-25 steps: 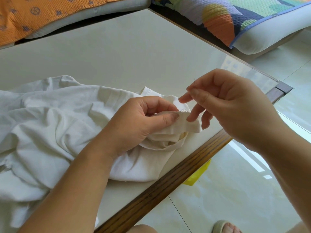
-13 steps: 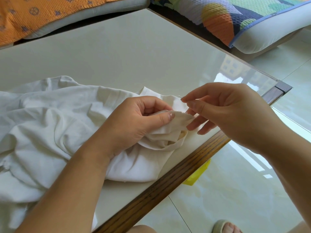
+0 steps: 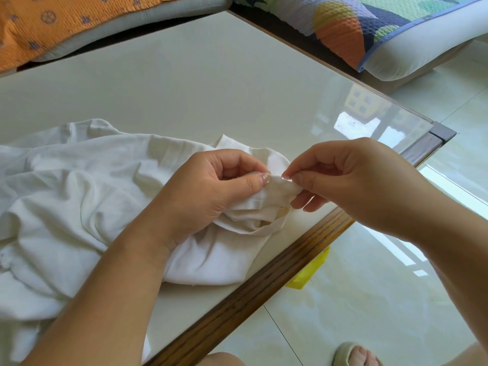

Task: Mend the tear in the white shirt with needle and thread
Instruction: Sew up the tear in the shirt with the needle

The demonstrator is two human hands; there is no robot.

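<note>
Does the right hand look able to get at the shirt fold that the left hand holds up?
Probably yes: the right hand pinches the tip of the shirt fold, which the left hand holds up; nothing lies between them.

We see bare table (image 3: pixel 211 83) across the upper frame; the heaped white shirt (image 3: pixel 66 196) blocks the lower left.

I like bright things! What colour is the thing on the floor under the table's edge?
Bright yellow: the object shows best in the head view.
</note>
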